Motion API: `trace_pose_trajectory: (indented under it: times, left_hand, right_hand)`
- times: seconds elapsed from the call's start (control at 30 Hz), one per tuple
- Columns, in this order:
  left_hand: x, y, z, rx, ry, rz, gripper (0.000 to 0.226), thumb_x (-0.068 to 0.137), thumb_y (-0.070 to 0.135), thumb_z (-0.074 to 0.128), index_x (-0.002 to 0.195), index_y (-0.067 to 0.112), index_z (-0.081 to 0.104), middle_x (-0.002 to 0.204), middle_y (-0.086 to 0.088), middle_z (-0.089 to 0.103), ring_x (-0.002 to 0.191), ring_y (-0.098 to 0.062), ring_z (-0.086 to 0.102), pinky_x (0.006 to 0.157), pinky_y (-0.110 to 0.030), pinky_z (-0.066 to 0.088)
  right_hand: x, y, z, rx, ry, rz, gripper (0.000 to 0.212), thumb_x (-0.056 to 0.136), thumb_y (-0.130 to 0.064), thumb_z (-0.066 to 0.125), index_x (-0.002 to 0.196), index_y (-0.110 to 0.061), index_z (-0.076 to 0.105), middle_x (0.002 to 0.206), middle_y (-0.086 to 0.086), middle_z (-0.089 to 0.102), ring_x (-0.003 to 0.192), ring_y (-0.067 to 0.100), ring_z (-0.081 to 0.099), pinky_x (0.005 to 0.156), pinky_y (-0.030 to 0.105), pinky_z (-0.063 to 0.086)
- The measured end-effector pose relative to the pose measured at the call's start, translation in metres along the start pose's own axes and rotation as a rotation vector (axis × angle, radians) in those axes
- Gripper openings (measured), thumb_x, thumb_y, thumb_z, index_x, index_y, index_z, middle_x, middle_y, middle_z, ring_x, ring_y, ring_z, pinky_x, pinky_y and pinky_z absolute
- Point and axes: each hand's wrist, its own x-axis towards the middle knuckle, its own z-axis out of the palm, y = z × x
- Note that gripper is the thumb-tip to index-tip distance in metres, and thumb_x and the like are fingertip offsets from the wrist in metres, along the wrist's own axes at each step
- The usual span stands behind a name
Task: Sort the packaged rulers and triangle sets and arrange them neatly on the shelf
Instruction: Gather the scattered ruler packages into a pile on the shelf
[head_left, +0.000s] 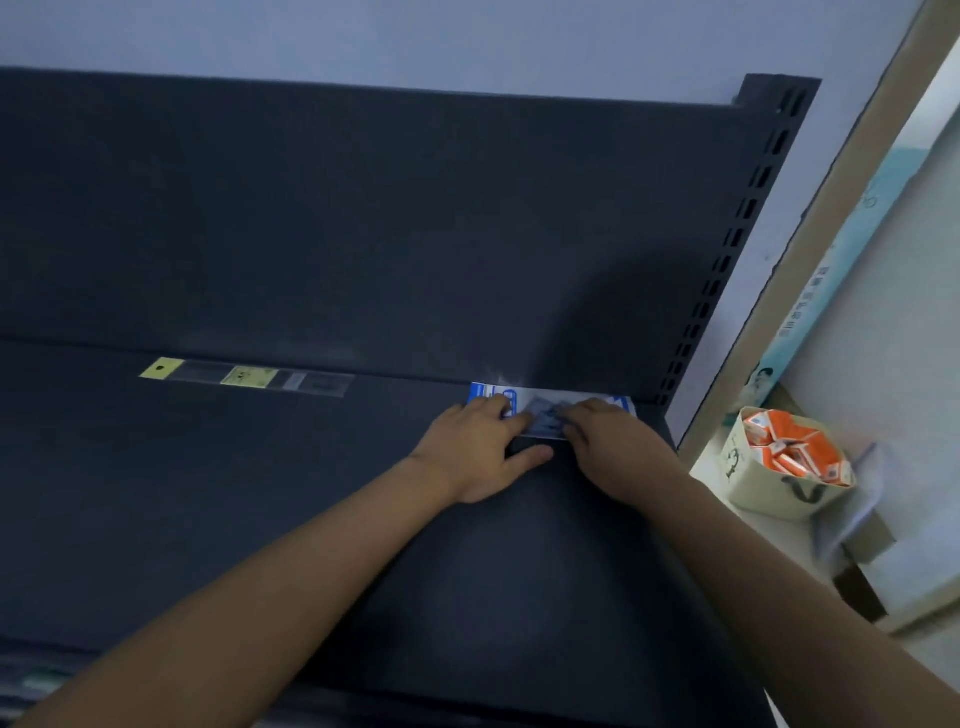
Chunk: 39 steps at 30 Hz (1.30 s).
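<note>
**Triangle-set pack at the back right of the shelf, both hands on it**

Triangle-set pack (540, 413), blue and white, lies flat on the dark shelf (260, 519), with its long edge against the back panel (363, 218), near the slotted upright (727, 249) at the right end.

We see the left hand (483, 452) palm down. Its fingers are straight and press on the pack's left part, and the thumb is stretched out along the shelf in front of the pack. It is not gripping.

The right hand (618, 452) covers the pack's right part, with its fingertips on the wrapper near the middle. We cannot tell whether it pinches or only presses, because the back of the hand hides the fingers.

One packaged ruler (249, 376), in a clear sleeve with yellow labels, also lies flat along the back panel. It is well apart from the pack, to its left, and neither hand touches it.

Off the shelf to the right we see a pale paper tub (779, 493) holding small orange-and-white boxes (784, 447). The print on both packs is too blurred to read.
</note>
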Motion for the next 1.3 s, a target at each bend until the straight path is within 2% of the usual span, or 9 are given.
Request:
trace_pose_trajectory:
  times: [0.1,0.2,0.37,0.5,0.7,0.83,0.97,1.2,1.3]
  left_hand:
    - [-0.004,-0.005,-0.006,0.038,-0.002,-0.022,0.068,0.092,0.067,0.028,0.146,0.026,0.036,0.145,-0.003,0.041,0.131,-0.023,0.038,0.107,-0.036,0.03]
    - [-0.02,-0.023,-0.018,0.057,0.044,-0.078,0.073,0.09,0.071,0.024,0.146,0.026,0.037,0.144,-0.002,0.043,0.13,-0.021,0.039,0.108,-0.036,0.03]
    - [-0.078,-0.091,-0.053,0.135,0.127,-0.204,0.077,0.089,0.072,0.023,0.147,0.023,0.033,0.145,-0.004,0.042,0.132,-0.024,0.039,0.108,-0.038,0.029]
    - [-0.156,-0.182,-0.079,0.205,0.187,-0.362,0.083,0.087,0.075,0.023,0.149,0.021,0.028,0.147,-0.003,0.041,0.135,-0.024,0.037,0.109,-0.039,0.028]
    - [-0.295,-0.344,-0.115,0.347,0.084,-0.518,0.091,0.082,0.081,0.021,0.151,0.023,0.021,0.149,-0.006,0.039,0.136,-0.026,0.037,0.11,-0.04,0.028]
    - [-0.373,-0.436,-0.139,0.382,0.082,-0.655,0.091,0.082,0.081,0.02,0.15,0.022,0.024,0.146,-0.006,0.044,0.132,-0.028,0.041,0.105,-0.041,0.031]
    - [-0.424,-0.512,-0.151,0.336,0.092,-0.757,0.086,0.081,0.08,0.025,0.145,0.023,0.033,0.14,-0.004,0.049,0.128,-0.027,0.044,0.103,-0.041,0.033]
    - [-0.471,-0.642,-0.146,0.269,0.019,-0.911,0.082,0.086,0.074,0.034,0.149,0.022,0.028,0.145,-0.005,0.044,0.13,-0.028,0.042,0.101,-0.042,0.036]
    - [-0.489,-0.696,-0.147,0.251,-0.014,-0.961,0.07,0.09,0.063,0.041,0.147,0.023,0.032,0.146,-0.005,0.043,0.131,-0.028,0.043,0.101,-0.041,0.038]
  right_hand:
    - [-0.001,-0.012,-0.002,-0.053,0.065,-0.035,0.038,0.097,-0.023,0.037,0.134,-0.019,0.048,0.131,0.003,0.053,0.117,0.023,0.049,0.093,0.035,0.043]
    - [0.004,-0.041,-0.009,-0.07,0.108,-0.103,0.04,0.095,-0.025,0.042,0.134,-0.02,0.047,0.131,0.002,0.053,0.116,0.023,0.049,0.093,0.035,0.043]
    - [0.026,-0.139,-0.017,-0.058,0.194,-0.245,0.043,0.096,-0.029,0.044,0.138,-0.021,0.043,0.134,0.001,0.051,0.119,0.023,0.048,0.091,0.035,0.042]
    - [0.047,-0.25,-0.002,-0.011,0.249,-0.317,0.041,0.097,-0.027,0.041,0.137,-0.021,0.042,0.128,0.001,0.055,0.113,0.023,0.05,0.084,0.034,0.045]
    - [0.081,-0.457,0.045,-0.026,0.228,-0.398,0.055,0.097,-0.04,0.038,0.147,-0.021,0.025,0.141,0.001,0.043,0.125,0.024,0.041,0.098,0.038,0.04]
    - [0.101,-0.578,0.067,-0.028,0.183,-0.49,0.058,0.097,-0.043,0.035,0.149,-0.02,0.019,0.146,0.003,0.037,0.129,0.027,0.037,0.1,0.04,0.035]
    - [0.125,-0.663,0.086,0.006,0.146,-0.559,0.057,0.097,-0.042,0.038,0.147,-0.02,0.024,0.142,0.004,0.041,0.125,0.026,0.04,0.096,0.037,0.039]
    - [0.192,-0.77,0.141,0.051,0.075,-0.606,0.052,0.096,-0.041,0.042,0.142,-0.018,0.034,0.137,0.005,0.047,0.124,0.025,0.043,0.094,0.036,0.041]
    - [0.224,-0.813,0.161,0.058,0.05,-0.624,0.047,0.097,-0.039,0.04,0.138,-0.018,0.039,0.132,0.005,0.051,0.122,0.025,0.045,0.091,0.035,0.043]
